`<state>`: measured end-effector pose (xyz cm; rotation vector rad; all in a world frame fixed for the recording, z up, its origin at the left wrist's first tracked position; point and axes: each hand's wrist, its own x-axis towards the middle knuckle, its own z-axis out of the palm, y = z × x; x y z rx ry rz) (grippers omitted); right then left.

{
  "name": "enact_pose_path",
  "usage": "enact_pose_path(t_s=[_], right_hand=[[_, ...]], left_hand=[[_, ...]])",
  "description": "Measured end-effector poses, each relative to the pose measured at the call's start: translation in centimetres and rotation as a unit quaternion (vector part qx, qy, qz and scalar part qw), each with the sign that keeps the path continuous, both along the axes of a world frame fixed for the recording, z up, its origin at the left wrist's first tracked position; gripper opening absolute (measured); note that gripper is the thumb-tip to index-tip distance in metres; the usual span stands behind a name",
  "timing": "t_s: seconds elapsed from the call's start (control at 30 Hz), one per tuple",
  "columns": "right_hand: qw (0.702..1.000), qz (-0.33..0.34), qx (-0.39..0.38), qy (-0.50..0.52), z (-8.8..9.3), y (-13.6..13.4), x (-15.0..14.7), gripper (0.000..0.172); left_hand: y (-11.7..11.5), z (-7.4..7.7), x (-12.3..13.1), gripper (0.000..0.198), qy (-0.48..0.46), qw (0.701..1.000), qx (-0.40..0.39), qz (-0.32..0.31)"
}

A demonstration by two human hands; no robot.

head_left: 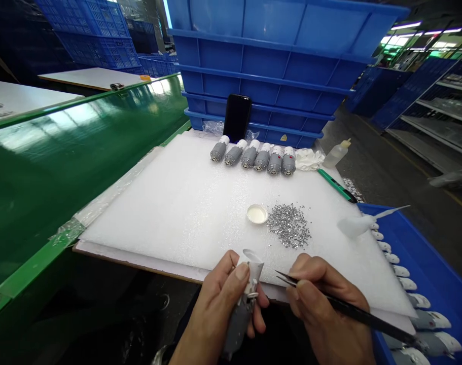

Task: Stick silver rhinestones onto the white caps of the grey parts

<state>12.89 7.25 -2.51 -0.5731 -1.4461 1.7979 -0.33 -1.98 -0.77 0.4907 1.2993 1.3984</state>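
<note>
My left hand (219, 304) grips a grey cylindrical part (240, 317) with a white tapered end, holding it upright above the front edge of a white foam sheet (170, 213). My right hand (324, 299) pinches black fine-tipped tweezers (362, 315), whose points sit just right of the part and do not touch it. Silver rhinestones (289, 225) lie in a loose heap on the foam, beside a small white lid (257, 214) holding a pale liquid. Along the foam's far side stands a row of several similar grey cylinders (253, 157).
Stacked blue crates (269, 61) rise behind a leaning black phone (237, 117). A plastic bottle (337, 154), white gloves (309, 159), a green cutter (337, 185) and a white nozzle bottle (358, 224) sit nearby. A blue tray (436, 284) of parts lies right; a green bench (74, 152) lies left.
</note>
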Motion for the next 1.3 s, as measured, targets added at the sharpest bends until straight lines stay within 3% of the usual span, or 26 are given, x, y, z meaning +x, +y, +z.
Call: enact_pose_path(t_s=[0.1, 0.2, 0.33, 0.5, 0.63, 0.73, 0.8, 0.9, 1.07, 1.2, 1.3], right_hand=[[0.997, -0.023, 0.070, -0.001, 0.4, 0.1, 0.5, 0.003], [0.994, -0.034, 0.106, -0.022, 0.6, 0.1, 0.7, 0.006], [0.991, -0.043, 0.119, -0.033, 0.4, 0.1, 0.7, 0.005], [0.988, -0.066, 0.132, -0.051, 0.8, -0.1, 0.5, 0.005], [0.982, -0.104, 0.152, -0.039, 1.5, 0.1, 0.0, 0.007], [0.979, -0.069, 0.186, -0.039, 1.8, 0.6, 0.0, 0.014], [0.974, -0.050, 0.214, -0.057, 1.8, 0.8, 0.2, 0.017], [0.968, -0.062, 0.228, -0.083, 1.5, 1.1, 0.7, 0.013], [0.944, -0.148, 0.230, -0.185, 0.6, 2.7, 1.2, 0.010], [0.917, -0.129, 0.240, -0.290, 0.1, 5.0, 1.8, 0.019], [0.912, -0.121, 0.240, -0.311, -0.3, 5.9, 2.4, 0.022]], left_hand=[[-0.4, -0.4, -0.5, 0.059, -0.163, 0.985, 0.002, -0.049], [-0.5, -1.2, -0.5, 0.055, -0.303, 0.952, 0.000, -0.044], [-0.3, -1.8, -0.3, 0.054, -0.383, 0.923, -0.003, -0.041], [0.0, -1.2, 0.0, 0.061, -0.321, 0.946, -0.020, -0.051], [-0.1, -0.5, 0.5, 0.068, -0.180, 0.980, -0.057, -0.057], [-0.1, -0.1, 0.5, 0.057, -0.056, 0.997, -0.042, -0.044], [0.0, 0.0, 0.3, 0.054, -0.023, 0.998, -0.038, -0.047], [0.3, 0.1, 0.1, 0.055, -0.023, 0.996, -0.052, -0.067], [0.2, 0.0, 0.2, 0.060, -0.030, 0.995, -0.077, -0.049], [0.0, -0.1, 0.0, 0.063, -0.107, 0.991, -0.071, -0.022], [0.1, -0.4, -0.5, 0.048, -0.183, 0.982, -0.039, -0.021]])
